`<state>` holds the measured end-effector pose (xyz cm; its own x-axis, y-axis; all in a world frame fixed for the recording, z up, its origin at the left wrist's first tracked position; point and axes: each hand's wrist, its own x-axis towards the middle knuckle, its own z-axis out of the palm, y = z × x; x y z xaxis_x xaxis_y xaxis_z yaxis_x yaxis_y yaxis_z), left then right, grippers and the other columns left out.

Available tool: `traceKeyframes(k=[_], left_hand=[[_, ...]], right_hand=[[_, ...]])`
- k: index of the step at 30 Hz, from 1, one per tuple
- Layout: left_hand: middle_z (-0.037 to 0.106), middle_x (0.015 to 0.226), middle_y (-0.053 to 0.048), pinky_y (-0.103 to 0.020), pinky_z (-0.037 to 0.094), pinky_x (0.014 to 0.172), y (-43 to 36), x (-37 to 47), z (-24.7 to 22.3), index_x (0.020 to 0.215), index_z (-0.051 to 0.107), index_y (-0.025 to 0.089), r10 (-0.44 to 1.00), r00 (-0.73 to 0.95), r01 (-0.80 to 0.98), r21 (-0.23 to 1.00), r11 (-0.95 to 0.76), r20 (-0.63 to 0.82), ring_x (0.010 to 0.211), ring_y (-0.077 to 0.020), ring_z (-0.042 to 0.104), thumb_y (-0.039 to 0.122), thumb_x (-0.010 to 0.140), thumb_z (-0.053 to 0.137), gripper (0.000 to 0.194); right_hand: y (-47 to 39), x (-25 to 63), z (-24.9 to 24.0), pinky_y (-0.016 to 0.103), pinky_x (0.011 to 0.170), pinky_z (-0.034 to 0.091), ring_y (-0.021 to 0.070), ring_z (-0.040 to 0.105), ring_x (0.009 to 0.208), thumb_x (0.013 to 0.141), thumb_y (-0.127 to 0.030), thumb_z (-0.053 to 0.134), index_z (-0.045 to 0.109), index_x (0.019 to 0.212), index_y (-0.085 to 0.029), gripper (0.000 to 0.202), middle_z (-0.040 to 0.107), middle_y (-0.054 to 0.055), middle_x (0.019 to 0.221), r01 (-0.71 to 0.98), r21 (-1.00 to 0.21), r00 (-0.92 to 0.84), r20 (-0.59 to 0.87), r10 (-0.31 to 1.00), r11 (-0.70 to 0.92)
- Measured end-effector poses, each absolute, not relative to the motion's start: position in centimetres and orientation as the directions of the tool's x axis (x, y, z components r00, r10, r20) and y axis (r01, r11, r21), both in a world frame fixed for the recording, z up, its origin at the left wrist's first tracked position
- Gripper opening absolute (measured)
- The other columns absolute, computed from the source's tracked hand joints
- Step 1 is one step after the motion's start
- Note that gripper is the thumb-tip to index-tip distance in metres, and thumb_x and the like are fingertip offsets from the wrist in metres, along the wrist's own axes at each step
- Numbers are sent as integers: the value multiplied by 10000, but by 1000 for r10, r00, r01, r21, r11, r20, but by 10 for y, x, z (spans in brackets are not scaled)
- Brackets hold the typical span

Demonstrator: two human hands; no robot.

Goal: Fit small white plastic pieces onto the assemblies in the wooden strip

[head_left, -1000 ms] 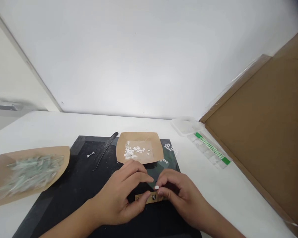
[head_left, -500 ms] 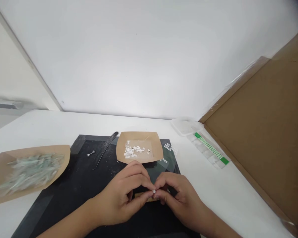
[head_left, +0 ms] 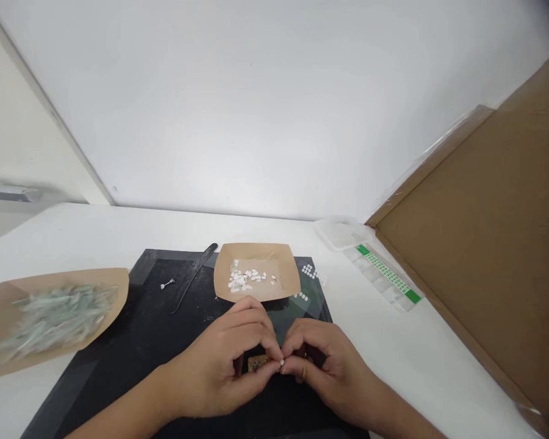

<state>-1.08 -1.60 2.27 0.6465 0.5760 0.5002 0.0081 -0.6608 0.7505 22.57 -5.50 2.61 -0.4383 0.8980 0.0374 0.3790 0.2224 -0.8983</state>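
Note:
Just in front of me, my left hand (head_left: 233, 360) and my right hand (head_left: 324, 366) meet at the fingertips. Thumb and index finger of each are pinched together around a tiny white piece (head_left: 282, 362); its exact kind is too small to make out. Below the fingers lies a small tan block (head_left: 251, 366) with a shiny bit on it, mostly covered by my hands. A brown paper tray (head_left: 256, 250) holding many small white pieces (head_left: 242, 280) stands just beyond my left hand.
A black mat (head_left: 174, 341) lies on the white table (head_left: 178, 225). On it are a black nail file (head_left: 194, 277) and a small metal piece (head_left: 168, 284). White dots (head_left: 313, 271) lie right of the tray. A larger tray (head_left: 114, 280) holds greenish clear strips. A cardboard panel (head_left: 485, 244) stands right.
The fingertips have shifted slightly down with the white piece between them. More of the tan block and its shiny bit now shows beneath my left hand.

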Motion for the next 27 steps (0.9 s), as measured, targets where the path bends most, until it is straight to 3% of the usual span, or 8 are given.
traceKeyframes(k=[8, 17, 23, 27], left_hand=[[659, 863, -40, -296, 512, 786, -16, -11, 23, 942, 621, 181, 501, 714, 11, 707, -707, 489, 860, -176, 577, 26, 846, 663, 187], [640, 808, -33, -310, 512, 750, -19, -6, 21, 894, 577, 177, 417, 656, 28, 532, -846, 628, 764, -154, 556, -11, 824, 633, 208], [644, 782, -31, -333, 532, 770, -19, -3, 19, 906, 588, 171, 437, 604, 20, 535, -844, 667, 746, -151, 577, -20, 830, 645, 213], [650, 771, -35, -331, 536, 745, -18, -2, 22, 911, 628, 171, 463, 563, 8, 556, -831, 684, 737, -155, 576, 3, 845, 673, 186]], right_hand=[[-56, 222, 29, 253, 708, 458, 141, 621, 780, 965, -338, 766, 722, 900, -216, 145, 705, 1, 879, 364, -902, -500, 23, 866, 234], [-58, 221, 32, 237, 653, 453, 126, 588, 717, 943, -292, 776, 691, 899, -209, 127, 662, -2, 839, 331, -906, -511, 64, 858, 264], [-60, 222, 35, 244, 651, 471, 130, 593, 707, 960, -291, 711, 689, 935, -200, 97, 664, 21, 840, 300, -894, -512, 142, 847, 331], [-61, 222, 34, 242, 647, 474, 132, 605, 704, 982, -286, 664, 694, 927, -195, 111, 691, 30, 830, 350, -882, -490, 114, 864, 315]])
